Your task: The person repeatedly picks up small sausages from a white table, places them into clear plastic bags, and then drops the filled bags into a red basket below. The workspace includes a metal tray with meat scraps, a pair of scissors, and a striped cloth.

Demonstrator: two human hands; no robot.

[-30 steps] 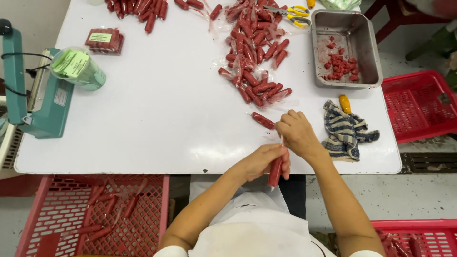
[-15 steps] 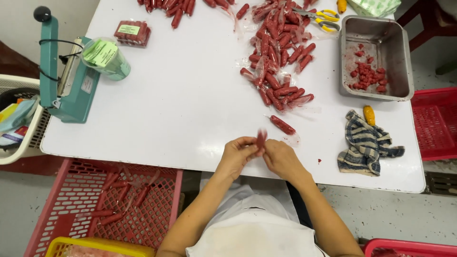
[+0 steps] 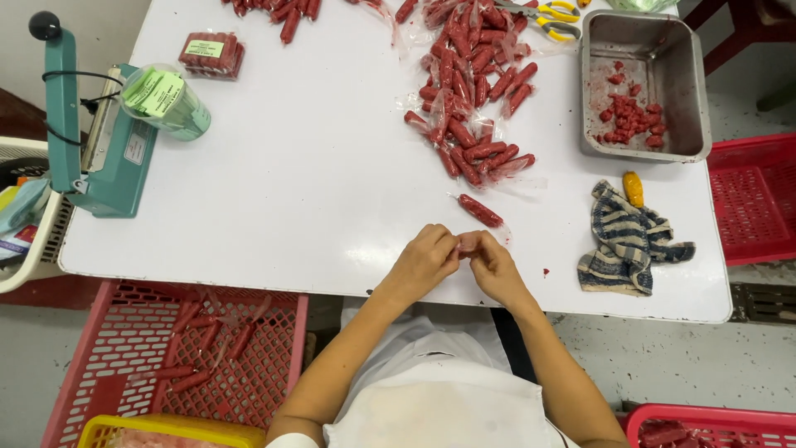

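Now fingers of both hands meet over the near worktop edge, pinching one small pale-pink piece, likely a bit of clear casing or sausage end; too small to tell. Left hand and right hand are clenched onto it, fingertips touching. Half a second ago the fingers held a red sausage upright between them; that red length no longer shows. A single wrapped red sausage lies just beyond the hands, in the same spot as before. Farther out: the heap of red sausages, steel tray holding red scraps, striped cloth at right, teal heat sealer at left.
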